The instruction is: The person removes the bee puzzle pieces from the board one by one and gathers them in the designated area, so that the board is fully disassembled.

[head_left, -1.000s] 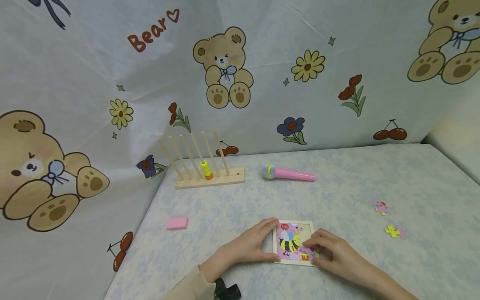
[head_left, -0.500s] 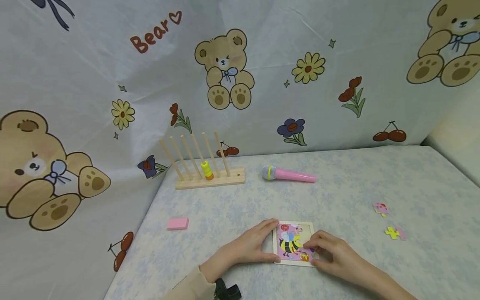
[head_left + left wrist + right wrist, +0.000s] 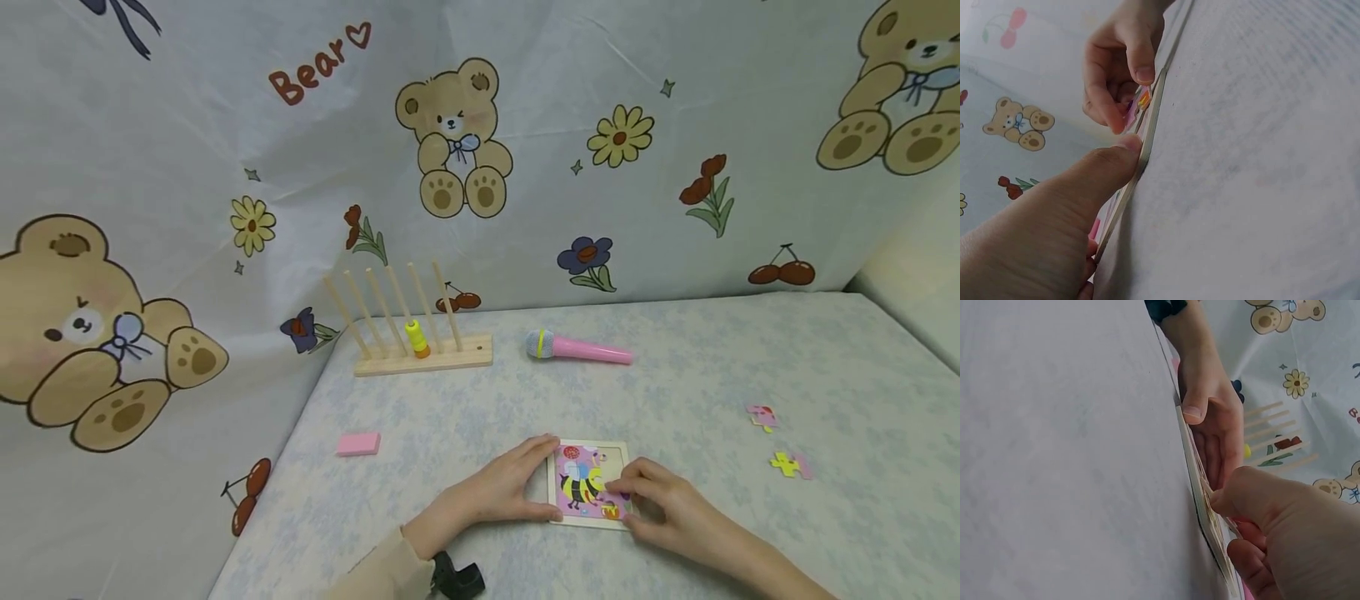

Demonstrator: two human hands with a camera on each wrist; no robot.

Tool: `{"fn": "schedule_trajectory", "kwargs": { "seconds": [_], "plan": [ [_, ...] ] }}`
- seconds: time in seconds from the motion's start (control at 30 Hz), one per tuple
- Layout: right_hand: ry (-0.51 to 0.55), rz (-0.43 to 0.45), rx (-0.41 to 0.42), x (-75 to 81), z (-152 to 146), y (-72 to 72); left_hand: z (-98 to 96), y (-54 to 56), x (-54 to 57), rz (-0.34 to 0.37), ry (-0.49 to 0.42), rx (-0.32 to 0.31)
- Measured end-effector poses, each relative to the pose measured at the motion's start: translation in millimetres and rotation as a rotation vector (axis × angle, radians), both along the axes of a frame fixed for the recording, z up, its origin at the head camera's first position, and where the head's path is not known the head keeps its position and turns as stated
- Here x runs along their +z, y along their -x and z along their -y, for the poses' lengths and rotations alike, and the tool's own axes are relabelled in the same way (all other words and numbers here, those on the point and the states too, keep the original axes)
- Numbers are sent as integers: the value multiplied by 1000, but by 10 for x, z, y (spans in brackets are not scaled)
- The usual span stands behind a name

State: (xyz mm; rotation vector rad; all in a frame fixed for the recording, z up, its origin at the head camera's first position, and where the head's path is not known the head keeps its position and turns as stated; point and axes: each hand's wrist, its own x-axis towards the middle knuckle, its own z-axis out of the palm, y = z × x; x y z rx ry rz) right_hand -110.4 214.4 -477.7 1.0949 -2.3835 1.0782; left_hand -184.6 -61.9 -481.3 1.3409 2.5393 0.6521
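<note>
Where the two hands meet, a wooden puzzle frame point(image 3: 613, 457) sits on the table point(image 3: 465, 408), looking nearly square from the head, so no long axis stands out. Its bare patch lies at its one o'clock corner, roughly twelve o'clock from the right fingertips; that is probably the relation that matters most, and the right hand point(image 3: 667, 508) is the nearer one.

This hand arches over the three o'clock side, index finger bent onto the picture and thumb by the four o'clock edge; whether they pinch a piece cannot be told. The left hand point(image 3: 504, 486) grips the frame, thumb at its eight o'clock corner, fingertips at its ten o'clock one.

Inside the frame, pieces form a bee picture point(image 3: 581, 486) on pink. Two loose bits lie outside, both nearer the right hand: a pink piece point(image 3: 763, 417) at half past two from the frame and a yellow-and-pink piece point(image 3: 787, 464) at three.

Farther out, a toy microphone point(image 3: 588, 350) lies at twelve, its handle pointing to three. At ten stands a peg rack point(image 3: 457, 358), yellow and orange beads point(image 3: 416, 337) on its fourth peg from the left. A pink block point(image 3: 358, 444) rests just past nine.
</note>
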Motion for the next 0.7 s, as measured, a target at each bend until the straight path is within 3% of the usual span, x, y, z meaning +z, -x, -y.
{"fn": "schedule_trajectory", "kwargs": {
  "seconds": [0.43,0.7],
  "plan": [
    [27,-4,61,-50,-1,-29,-26,-44,10,32,4,6],
    [24,-48,68,-52,18,1,-12,-11,-2,21,-6,5]
  ]
}}
